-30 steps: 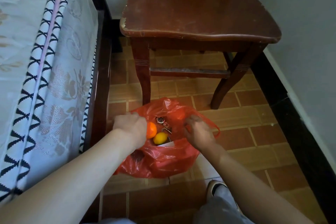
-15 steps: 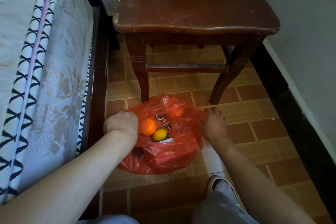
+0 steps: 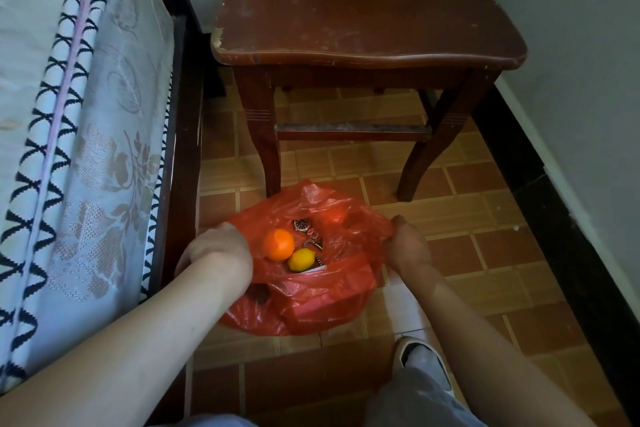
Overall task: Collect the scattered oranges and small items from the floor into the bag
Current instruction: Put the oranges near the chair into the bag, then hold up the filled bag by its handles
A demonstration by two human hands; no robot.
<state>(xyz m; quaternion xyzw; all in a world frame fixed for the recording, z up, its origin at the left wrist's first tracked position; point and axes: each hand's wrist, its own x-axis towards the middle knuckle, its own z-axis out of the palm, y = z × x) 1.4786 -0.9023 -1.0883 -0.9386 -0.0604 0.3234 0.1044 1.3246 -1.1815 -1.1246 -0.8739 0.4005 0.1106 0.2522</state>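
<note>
Your left hand [image 3: 217, 250] holds the left edge of the red bag [image 3: 311, 298]. Its fingers curl down over the plastic, so you see mostly the back of the hand. Your right hand [image 3: 408, 246] holds the right edge of the bag, with the fingers bent round the thin plastic. The two hands are well apart, and the mouth of the bag is open between them.

Inside the bag you can see an orange [image 3: 278, 244]. It lies just beside your left hand. A smaller yellow fruit [image 3: 302, 260] touches the orange on its near right side. Behind them lies a watch [image 3: 302, 225] with a metal band, and a bit of chain [image 3: 313, 243] lies next to it. A white edge peeks out under the yellow fruit, but you cannot tell what it is.

The bag sits on the brown tiled floor [image 3: 485, 253]. Its far edge is near the front left leg of a dark wooden chair [image 3: 363, 21]. The chair stands just behind the bag. On your left is a bed [image 3: 86, 149] with a pale flowered cover and a black zigzag trim. On your right a grey wall [image 3: 571, 62] has a dark strip along the bottom. Your shoe [image 3: 420, 357] is on the floor near the bag, under your right arm.
</note>
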